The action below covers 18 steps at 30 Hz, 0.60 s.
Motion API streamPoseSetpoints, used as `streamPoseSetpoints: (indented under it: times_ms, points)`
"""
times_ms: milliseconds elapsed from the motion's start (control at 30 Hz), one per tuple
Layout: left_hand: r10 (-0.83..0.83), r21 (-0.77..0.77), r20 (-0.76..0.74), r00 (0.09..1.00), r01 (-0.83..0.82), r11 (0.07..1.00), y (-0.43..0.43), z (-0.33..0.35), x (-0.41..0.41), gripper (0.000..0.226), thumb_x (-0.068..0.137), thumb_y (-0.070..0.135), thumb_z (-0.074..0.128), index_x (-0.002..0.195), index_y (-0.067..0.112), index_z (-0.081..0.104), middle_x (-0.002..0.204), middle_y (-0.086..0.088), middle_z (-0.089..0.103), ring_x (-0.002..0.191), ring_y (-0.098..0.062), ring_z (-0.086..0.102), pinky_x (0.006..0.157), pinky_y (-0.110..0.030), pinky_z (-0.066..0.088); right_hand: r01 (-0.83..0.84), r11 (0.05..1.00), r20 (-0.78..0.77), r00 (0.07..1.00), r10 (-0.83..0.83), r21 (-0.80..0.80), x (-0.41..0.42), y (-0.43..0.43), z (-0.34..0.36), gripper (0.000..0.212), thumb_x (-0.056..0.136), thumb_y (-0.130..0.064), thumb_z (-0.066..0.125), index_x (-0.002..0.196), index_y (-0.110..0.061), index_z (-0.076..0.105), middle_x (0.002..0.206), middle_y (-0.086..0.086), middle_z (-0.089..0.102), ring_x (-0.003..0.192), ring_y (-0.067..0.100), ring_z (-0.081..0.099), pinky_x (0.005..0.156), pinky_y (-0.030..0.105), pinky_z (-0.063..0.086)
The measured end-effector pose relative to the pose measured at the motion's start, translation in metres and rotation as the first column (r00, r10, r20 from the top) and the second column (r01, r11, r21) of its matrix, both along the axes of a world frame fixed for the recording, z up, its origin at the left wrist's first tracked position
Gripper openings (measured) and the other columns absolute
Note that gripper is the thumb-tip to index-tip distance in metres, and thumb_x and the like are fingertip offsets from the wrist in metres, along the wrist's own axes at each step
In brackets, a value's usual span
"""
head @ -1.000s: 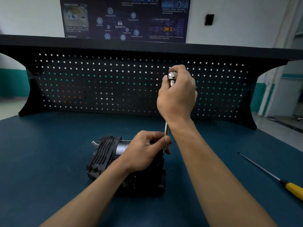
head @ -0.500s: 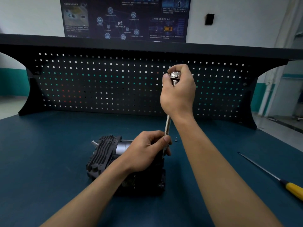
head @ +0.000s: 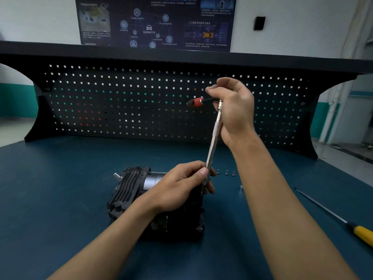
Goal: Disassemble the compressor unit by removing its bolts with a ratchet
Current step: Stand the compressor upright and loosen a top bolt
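Item: compressor [head: 127, 190], a dark finned casting with a bright metal barrel, lying on its side on the blue surface [head: 60, 199] directly before the person. Tool: ratchet [head: 214, 136] on a long steel extension, rising from the right-hand top of the compressor and leaning slightly to the right. Its red-and-black handle juts sideways at the top, high above the compressor. Left hand [head: 181, 184]: resting on the compressor's top, fingers and thumb curled round the foot of the extension. The socket and the bolt under it are hidden by this hand. Right hand [head: 234, 106]: high above the compressor, fingers closed round the ratchet's head end. Loose bolts [head: 226, 173]: three small ones in a row on the surface just behind and to the right of the compressor, apart from it. A further small bright piece lies to its right, too small to identify. Screwdriver [head: 361, 235], yellow-handled: well to the right of the compressor, untouched. Pegboard [head: 121, 102]: upright behind the compressor. Handling note, by my reckoning: a bolt is being turned out. This is best done with the left hand pressing the extension straight down its own line so the socket sits square, the right hand swinging the handle in short even strokes, and the compressor pinned against twisting.
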<state>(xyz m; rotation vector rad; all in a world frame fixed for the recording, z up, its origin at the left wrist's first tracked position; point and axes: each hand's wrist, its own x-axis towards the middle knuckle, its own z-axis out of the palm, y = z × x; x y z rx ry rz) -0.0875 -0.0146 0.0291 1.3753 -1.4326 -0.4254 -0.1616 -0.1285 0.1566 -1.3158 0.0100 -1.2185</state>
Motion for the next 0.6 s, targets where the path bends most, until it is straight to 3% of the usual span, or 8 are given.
streamPoseSetpoints:
  times_ms: [67,167,500,600]
  points:
    - [-0.013,0.001,-0.008,1.000,0.013,1.000,0.000,0.000,0.000,0.029,0.104,0.029,0.043,0.111,0.009,0.062,0.092,-0.012,0.074,0.078,-0.012,0.059,0.072,-0.023,0.047,-0.094,0.995,0.054,0.994,0.092,0.031,-0.001,-0.003,0.001,0.022,0.085,0.010,0.059,0.096,-0.008,0.062,0.088,0.009,0.065,0.091,0.023,0.070,0.078,0.026,0.057]
    - [-0.030,0.000,-0.023,0.999,0.030,1.000,0.000,0.000,-0.001,0.031,0.103,0.031,0.043,0.110,0.009,0.063,0.091,-0.011,0.074,0.078,-0.011,0.059,0.072,-0.020,0.046,-0.235,0.971,0.123,0.966,0.229,0.040,-0.003,-0.005,0.002,0.026,0.081,0.013,0.051,0.096,-0.005,0.061,0.077,0.008,0.066,0.097,0.030,0.072,0.095,0.040,0.058]
    - [-0.069,0.006,-0.037,0.997,0.069,0.998,0.002,0.002,-0.003,0.039,0.100,0.034,0.044,0.117,0.005,0.062,0.091,-0.008,0.074,0.077,-0.004,0.061,0.072,-0.015,0.046,-0.600,0.800,0.188,0.785,0.591,-0.011,-0.010,0.003,0.003,0.031,0.073,0.006,0.042,0.097,-0.005,0.059,0.074,0.006,0.070,0.098,0.033,0.072,0.094,0.042,0.057]
    - [-0.070,0.009,-0.021,0.997,0.070,0.998,0.001,0.002,-0.003,0.038,0.100,0.035,0.044,0.119,0.007,0.062,0.092,-0.007,0.075,0.079,-0.006,0.060,0.075,-0.015,0.046,-0.682,0.731,0.188,0.715,0.673,-0.019,-0.013,0.006,0.003,0.038,0.067,0.004,0.045,0.101,-0.005,0.059,0.074,0.005,0.070,0.096,0.030,0.072,0.087,0.039,0.059]
